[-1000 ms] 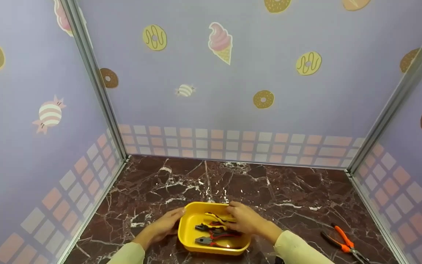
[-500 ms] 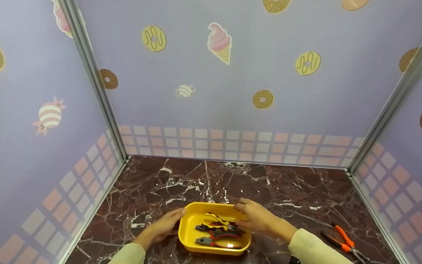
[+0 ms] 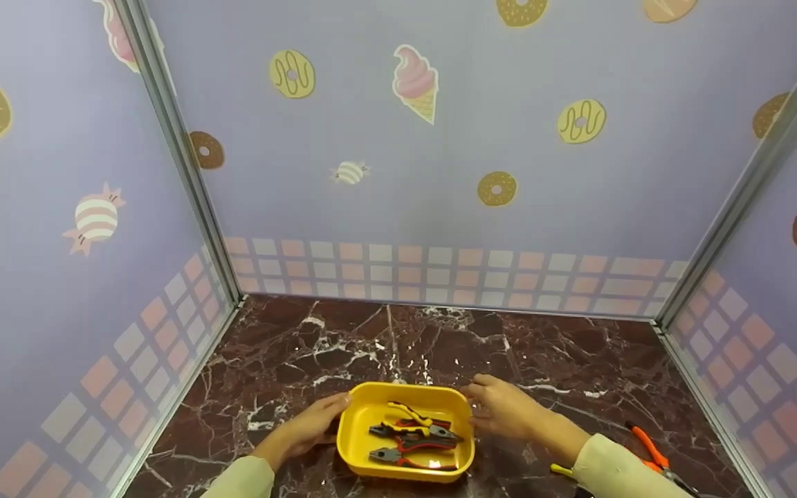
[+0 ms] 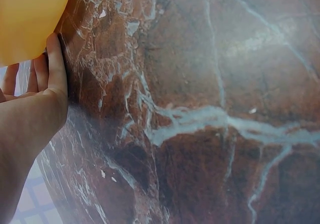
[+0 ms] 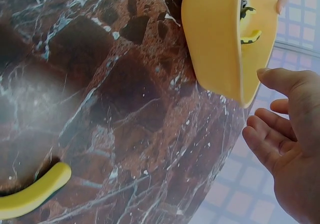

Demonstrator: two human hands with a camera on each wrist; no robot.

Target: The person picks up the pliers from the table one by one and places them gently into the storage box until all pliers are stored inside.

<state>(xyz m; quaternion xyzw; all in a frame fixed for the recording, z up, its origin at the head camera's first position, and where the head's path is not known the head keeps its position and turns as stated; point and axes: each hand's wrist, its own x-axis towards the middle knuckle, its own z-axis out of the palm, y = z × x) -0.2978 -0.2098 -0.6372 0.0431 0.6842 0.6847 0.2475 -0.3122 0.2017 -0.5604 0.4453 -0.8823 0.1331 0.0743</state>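
Several pliers lie in the yellow bin [image 3: 364, 408]. Near its front are combination pliers with red-and-black handles [image 3: 388, 454]; behind them are pliers with yellow-and-black handles [image 3: 405, 411]. My left hand [image 3: 308, 425] rests against the bin's left side, its fingers fairly straight along the outer wall and fingertips at the rim. In the left wrist view the bin partly hides these fingers. My right hand [image 3: 509, 408] is just off the bin's right side with nothing in it. The right wrist view shows its fingers loosely bent and the thumb close to the rim.
Pliers with orange-and-black handles [image 3: 651, 446] lie on the dark marble tabletop [image 3: 551, 360] at the right, partly behind the sleeve [image 3: 613, 463]. A yellow handle [image 5: 37, 191] pokes out nearer that sleeve. Purple panels [image 3: 343, 207] enclose the back and sides.
My right hand has drawn out of the bin to the right, uncovering the pliers' handles inside. A yellow handle now shows beside the right sleeve. The left hand and bin have stayed put.
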